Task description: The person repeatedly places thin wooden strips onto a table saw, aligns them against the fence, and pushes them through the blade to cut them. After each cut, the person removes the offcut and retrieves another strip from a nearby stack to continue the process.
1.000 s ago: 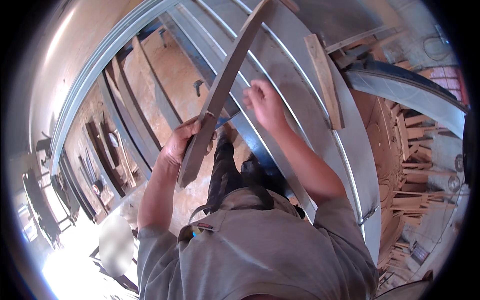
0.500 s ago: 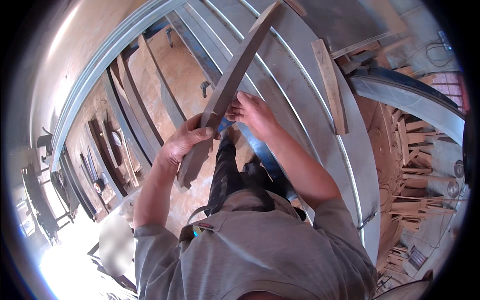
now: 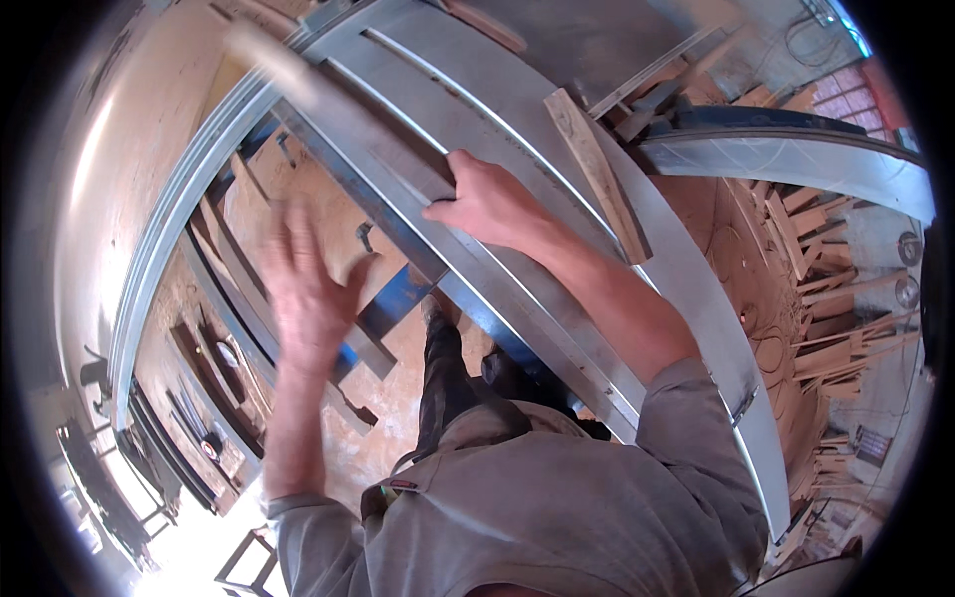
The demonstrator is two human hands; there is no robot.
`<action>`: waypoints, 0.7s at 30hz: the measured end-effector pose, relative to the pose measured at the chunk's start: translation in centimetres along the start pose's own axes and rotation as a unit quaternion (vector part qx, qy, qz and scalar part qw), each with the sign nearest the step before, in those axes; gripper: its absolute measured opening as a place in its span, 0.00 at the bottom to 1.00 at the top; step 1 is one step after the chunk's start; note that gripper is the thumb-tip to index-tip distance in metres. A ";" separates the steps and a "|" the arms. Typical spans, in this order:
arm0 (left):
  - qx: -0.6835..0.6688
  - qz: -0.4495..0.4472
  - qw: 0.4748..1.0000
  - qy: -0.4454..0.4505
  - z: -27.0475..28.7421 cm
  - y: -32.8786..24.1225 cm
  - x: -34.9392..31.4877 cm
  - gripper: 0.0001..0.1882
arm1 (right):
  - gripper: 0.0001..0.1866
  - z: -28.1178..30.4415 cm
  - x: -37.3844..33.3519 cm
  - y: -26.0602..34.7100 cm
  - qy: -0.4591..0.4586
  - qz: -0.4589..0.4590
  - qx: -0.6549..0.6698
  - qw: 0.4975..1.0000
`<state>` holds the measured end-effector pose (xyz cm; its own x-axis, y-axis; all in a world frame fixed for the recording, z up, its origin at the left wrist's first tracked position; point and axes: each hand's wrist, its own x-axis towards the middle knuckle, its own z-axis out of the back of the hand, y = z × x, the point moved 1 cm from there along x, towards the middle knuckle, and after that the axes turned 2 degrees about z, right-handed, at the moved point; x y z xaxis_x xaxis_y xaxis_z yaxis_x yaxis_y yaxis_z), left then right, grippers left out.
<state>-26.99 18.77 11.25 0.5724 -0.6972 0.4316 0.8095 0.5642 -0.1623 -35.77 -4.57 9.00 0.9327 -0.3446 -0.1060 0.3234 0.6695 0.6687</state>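
Note:
A long grey-brown wooden strip (image 3: 338, 114) lies slanting along the grey metal table (image 3: 696, 298), its far end blurred toward the upper left. My right hand (image 3: 487, 204) grips the strip's near end, fingers curled over its edge. My left hand (image 3: 308, 289) hangs in the air off the table's left side, blurred, fingers spread and holding nothing. It is nearest the blue frame (image 3: 393, 303) under the table.
A short wooden block (image 3: 597, 174) lies on the table right of my right hand. Long slots run down the tabletop. Several wood offcuts (image 3: 826, 298) are piled on the dusty floor at right. Dark frames (image 3: 199, 388) lie at lower left.
Both hands held the strip before. My left hand has let go and swung down to the left. The strip now lies lower along the table, in my right hand only.

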 end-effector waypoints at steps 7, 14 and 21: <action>0.069 -0.060 0.992 0.089 -0.8 3.7 4.5 0.36 | 0.24 2.9 2.4 0.8 -0.040 0.283 -0.265 0.921; -0.002 0.167 0.963 0.213 -5.9 6.8 6.1 0.28 | 0.18 -7.9 -1.4 0.4 0.020 0.282 -0.027 0.959; 0.002 0.178 0.966 0.187 -10.0 10.9 10.7 0.27 | 0.19 -22.2 -3.4 -0.1 0.023 0.317 -0.378 0.870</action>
<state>-10.73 13.01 5.26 0.8219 -0.5696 -0.0009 0.5532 0.7987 -0.2367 -35.41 11.08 -7.04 0.9614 0.2667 0.0676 -0.2621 0.9625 -0.0696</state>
